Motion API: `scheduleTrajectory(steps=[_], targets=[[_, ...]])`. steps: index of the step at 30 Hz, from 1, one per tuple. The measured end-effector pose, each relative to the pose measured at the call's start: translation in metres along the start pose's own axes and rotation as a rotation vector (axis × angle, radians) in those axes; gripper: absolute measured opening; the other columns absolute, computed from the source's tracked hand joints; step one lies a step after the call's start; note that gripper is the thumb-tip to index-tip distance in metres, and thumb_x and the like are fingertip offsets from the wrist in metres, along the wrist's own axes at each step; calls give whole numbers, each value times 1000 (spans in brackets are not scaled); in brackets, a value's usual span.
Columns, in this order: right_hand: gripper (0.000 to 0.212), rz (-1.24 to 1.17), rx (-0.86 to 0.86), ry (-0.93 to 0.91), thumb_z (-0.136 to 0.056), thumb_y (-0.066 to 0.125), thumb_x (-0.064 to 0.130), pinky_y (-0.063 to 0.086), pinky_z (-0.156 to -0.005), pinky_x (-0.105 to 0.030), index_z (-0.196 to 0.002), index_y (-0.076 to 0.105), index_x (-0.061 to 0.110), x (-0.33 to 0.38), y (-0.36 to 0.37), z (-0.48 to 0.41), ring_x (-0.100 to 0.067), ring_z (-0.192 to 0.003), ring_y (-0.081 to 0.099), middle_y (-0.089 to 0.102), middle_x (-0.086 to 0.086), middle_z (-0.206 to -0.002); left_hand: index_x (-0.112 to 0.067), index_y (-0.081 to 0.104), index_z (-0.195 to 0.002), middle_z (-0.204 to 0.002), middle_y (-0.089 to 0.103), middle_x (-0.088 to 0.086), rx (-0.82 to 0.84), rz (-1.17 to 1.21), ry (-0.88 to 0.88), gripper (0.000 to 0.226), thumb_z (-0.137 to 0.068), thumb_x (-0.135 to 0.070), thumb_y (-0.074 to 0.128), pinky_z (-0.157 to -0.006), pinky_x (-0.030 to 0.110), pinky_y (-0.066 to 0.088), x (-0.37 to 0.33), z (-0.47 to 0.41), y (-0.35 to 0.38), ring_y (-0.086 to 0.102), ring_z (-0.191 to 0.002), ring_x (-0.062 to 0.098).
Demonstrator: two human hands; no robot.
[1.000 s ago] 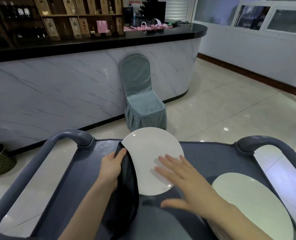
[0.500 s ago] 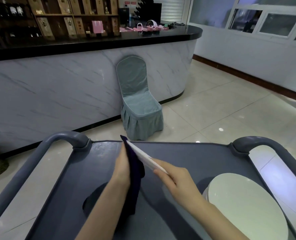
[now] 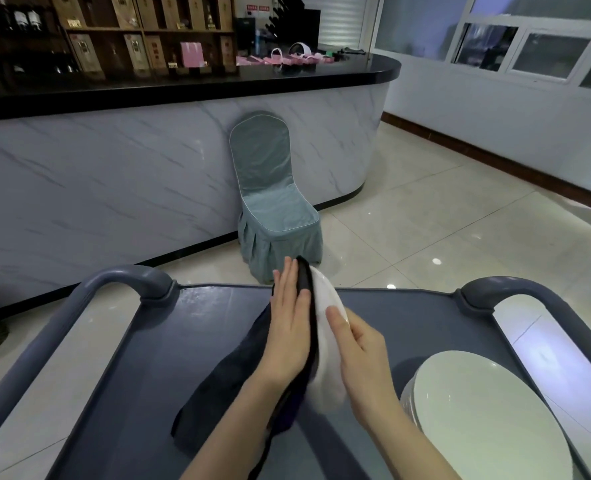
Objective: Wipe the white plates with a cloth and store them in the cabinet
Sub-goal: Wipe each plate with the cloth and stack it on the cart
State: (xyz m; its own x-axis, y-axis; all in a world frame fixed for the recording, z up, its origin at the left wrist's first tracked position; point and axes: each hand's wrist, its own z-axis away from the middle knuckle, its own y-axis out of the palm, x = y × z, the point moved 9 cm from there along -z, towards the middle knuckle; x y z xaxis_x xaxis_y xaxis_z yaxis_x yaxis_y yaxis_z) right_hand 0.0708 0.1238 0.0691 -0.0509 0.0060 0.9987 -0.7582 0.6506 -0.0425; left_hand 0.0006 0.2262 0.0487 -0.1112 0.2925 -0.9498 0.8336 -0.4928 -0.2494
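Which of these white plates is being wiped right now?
The plate held on edge between left hand and right hand, dark cloth pressed against it; the other plates lie stacked flat on the cart.

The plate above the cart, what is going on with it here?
A person is wiping it. The right hand grips the white plate on edge above the grey cart, and the left hand presses a dark cloth flat against its left face. A stack of white plates sits at the cart's near right corner.

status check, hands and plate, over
Left hand flat, pressing cloth on plate. Right hand grips plate, on edge above cart. Plate stack apart, right side.
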Motion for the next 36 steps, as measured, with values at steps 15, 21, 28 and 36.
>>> scheduleTrajectory(steps=[15,21,28,36], targets=[[38,-76,-59,95,-94,60,39,50,-68,-30,-78,66,5,-12,-29,-9,-14,-69,57,66,-5,-73,-36,4,-152,-161,-4,-22,166,-216,96,48,-107,-31,21,-124,39,-1,-15,-8,18,-12,-146,-6],[25,-343,-71,170,-87,64,38,55,-59,-25,-86,80,18,-2,-53,-16,-14,-71,69,76,-3,-85,-31,2,-155,-160,-6,-24,118,-191,13,56,-106,-22,28,-124,34,3,30,9,-10,-10,-145,-8],[26,-294,-5,252,-95,59,31,58,-78,-35,-93,80,16,-16,-40,-15,-24,-90,72,77,-13,-100,-44,-6,-149,-158,-13,-30,149,-360,182,57,-101,-34,25,-123,35,1,8,6,3,-16,-145,-5],[29,-413,-126,286,-90,66,39,59,-61,-33,-84,81,15,-9,-56,-36,-22,-80,74,78,-9,-94,-30,2,-154,-161,-4,-22,46,-133,42,56,-106,-25,29,-124,37,6,37,19,-14,-6,-147,-4]])
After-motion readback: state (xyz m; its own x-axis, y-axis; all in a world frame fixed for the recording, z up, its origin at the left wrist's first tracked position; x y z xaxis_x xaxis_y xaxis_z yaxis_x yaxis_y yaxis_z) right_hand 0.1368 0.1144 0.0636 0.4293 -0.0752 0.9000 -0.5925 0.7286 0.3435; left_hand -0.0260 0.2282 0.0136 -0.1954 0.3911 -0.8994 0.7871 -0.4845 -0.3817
